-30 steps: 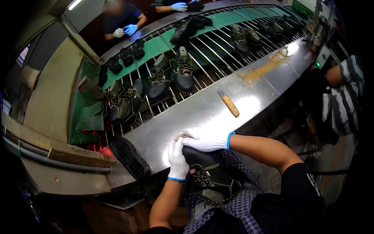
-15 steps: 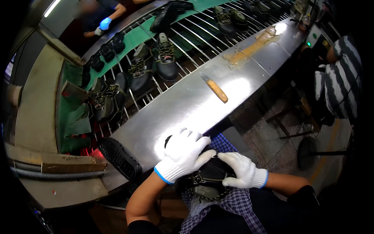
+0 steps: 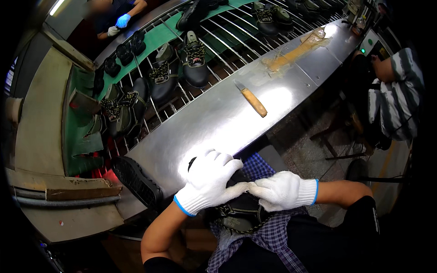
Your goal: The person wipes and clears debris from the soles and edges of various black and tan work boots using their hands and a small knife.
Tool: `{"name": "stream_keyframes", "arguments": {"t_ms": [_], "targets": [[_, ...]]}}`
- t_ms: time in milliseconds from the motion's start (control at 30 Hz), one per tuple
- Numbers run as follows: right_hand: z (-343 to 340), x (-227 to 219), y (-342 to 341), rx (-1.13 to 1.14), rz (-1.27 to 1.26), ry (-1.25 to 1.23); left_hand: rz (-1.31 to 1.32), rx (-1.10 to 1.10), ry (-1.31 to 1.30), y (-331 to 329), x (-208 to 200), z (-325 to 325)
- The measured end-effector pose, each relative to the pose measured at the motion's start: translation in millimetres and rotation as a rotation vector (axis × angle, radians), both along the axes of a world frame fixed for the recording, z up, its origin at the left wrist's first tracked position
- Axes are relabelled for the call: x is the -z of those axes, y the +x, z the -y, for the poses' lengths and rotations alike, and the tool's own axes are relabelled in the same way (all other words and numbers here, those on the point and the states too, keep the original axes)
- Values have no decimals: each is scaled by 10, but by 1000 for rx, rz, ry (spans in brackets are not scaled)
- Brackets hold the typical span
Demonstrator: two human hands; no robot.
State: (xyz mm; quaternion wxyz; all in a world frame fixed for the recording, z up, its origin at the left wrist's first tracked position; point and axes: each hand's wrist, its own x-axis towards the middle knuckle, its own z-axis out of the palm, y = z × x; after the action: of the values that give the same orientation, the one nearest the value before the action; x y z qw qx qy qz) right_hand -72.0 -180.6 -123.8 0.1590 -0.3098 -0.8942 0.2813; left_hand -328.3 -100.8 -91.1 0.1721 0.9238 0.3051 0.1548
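A black work shoe [image 3: 239,210] with yellow-flecked black laces rests against my lap, its laced opening toward me. My left hand [image 3: 210,182], in a white knit glove, is wrapped over the shoe's far left part. A small dark edge shows beyond its fingers. On the shoe's right side, my gloved right hand [image 3: 283,191] grips with curled fingers. The tips of both hands meet over the shoe, hiding what lies beneath them. A black treaded sole [image 3: 138,184] lies on the bench's left end. Farther off, a knife [image 3: 253,102] with a wooden handle lies on the metal bench.
The metal bench [image 3: 182,125] runs from lower left to upper right. Beyond it, several black shoes [image 3: 195,63] stand on a rack of metal bars [image 3: 227,45]. A co-worker's blue-gloved hand [image 3: 123,21] shows at the far side. Another person's striped sleeve [image 3: 405,66] is at right.
My right hand has turned and moved up-left over the shoe, its fingers now curled, closing against my left thumb. My left hand has shifted slightly left. The whole view has moved a little.
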Motion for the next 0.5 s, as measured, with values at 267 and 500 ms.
{"name": "stream_keyframes", "arguments": {"t_ms": [267,500], "targets": [[225,-235,20,-44,108,-153,140,-151,-13,-43,32,26],[89,236,46,345,-327,-670,1374,-727,-1011,-366,885,166]]}}
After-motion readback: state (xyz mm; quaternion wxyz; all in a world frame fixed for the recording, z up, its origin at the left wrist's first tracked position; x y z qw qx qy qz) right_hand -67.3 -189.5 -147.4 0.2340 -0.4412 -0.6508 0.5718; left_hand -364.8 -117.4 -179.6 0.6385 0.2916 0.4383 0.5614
